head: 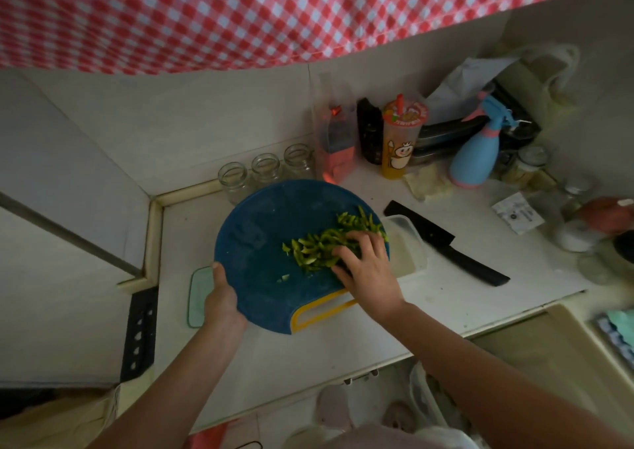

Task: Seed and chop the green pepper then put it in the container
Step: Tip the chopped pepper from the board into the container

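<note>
A round blue cutting board with a yellow handle is lifted and tilted above the white counter. My left hand grips its near-left rim. Chopped green pepper strips lie in a pile on the board's right half. My right hand rests on the strips with fingers spread, at the board's right edge. A clear plastic container sits on the counter just right of the board, partly hidden under it.
A black knife lies right of the container. A pale green lid sits under the board's left side. Three glass jars stand behind the board. A drink cup, a blue spray bottle and other clutter fill the back right.
</note>
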The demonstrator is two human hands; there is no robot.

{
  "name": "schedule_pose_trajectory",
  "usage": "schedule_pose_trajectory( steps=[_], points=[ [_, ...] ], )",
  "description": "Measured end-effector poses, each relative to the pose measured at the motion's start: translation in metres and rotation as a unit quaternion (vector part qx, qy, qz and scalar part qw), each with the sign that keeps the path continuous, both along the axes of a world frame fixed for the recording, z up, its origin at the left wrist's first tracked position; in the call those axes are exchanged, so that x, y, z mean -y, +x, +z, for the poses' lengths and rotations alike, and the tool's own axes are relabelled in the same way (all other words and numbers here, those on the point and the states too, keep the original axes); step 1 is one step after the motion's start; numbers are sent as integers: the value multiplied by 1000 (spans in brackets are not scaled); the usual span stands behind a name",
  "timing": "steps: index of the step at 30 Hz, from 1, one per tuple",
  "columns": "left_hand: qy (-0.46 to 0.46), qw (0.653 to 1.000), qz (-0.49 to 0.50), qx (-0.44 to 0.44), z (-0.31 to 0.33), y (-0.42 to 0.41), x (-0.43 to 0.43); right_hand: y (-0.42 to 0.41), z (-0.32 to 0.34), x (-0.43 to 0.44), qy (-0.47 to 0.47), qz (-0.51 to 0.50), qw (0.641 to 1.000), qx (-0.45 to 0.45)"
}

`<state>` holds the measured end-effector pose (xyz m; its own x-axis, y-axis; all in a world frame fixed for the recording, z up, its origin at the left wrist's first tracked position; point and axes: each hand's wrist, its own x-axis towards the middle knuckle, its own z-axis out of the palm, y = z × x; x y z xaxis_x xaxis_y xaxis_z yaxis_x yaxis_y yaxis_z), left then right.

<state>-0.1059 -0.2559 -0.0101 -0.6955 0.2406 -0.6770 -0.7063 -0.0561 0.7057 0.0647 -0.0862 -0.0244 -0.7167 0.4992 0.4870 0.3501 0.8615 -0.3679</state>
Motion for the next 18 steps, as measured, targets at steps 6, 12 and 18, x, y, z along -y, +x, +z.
schedule_pose_trajectory(
  steps=[6,12,18],
  points=[
    [-11,1000,16,6,-3,0,-9,14,-2,-26,-18,-1,999,43],
    [7,1000,4,-8,-6,-1,-13,34,-10,-50,-45,-25,998,47],
    [3,1000,-11,-18,-8,-7,-11,49,-18,-66,-62,-46,995,58]
  ],
)
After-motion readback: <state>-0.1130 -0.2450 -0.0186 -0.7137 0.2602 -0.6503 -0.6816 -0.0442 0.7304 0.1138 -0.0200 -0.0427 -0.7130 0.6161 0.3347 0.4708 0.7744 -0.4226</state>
